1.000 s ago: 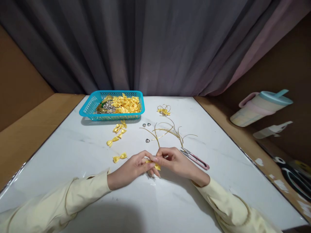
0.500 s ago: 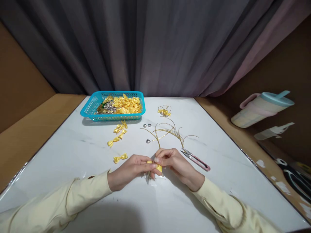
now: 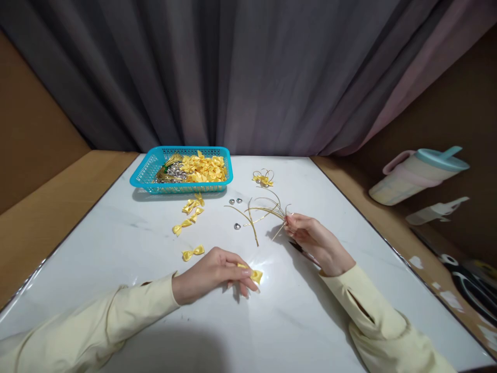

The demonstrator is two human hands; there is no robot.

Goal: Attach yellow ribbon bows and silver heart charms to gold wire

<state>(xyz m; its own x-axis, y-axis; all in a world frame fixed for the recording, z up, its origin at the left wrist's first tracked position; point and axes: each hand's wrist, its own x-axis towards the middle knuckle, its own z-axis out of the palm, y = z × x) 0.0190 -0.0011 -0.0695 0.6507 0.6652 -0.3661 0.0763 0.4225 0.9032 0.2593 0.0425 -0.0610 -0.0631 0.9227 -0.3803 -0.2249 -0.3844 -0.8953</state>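
Between the thumb and fingers of my left hand point(image 3: 220, 274) is a yellow ribbon bow point(image 3: 257, 276), partly covered by the fingers. My right hand point(image 3: 314, 237) pinches the near end of a bunch of thin gold cords point(image 3: 271, 210); how many strands it grips I cannot tell. Under that hand lie the thread snips point(image 3: 304, 252), mostly hidden. A few more gold cords point(image 3: 252, 228) lie left of the bunch. Silver heart-shaped gems point(image 3: 237, 226) rest beside them. To the left, several yellow bows point(image 3: 193, 253) are scattered on the white tabletop.
A blue plastic basket point(image 3: 142, 178) at the back left holds yellow bows, gold cords and silver gems. A yellow bow piece with looped cord point(image 3: 263, 179) lies at the back. On the right stand a tumbler with a straw point(image 3: 411, 176) and a small bottle point(image 3: 433, 211); black-handled scissors point(image 3: 471, 290) lie nearer.
My right hand has left the bow, moved right and taken hold of the gold cords. My left hand keeps the bow at almost the same spot.
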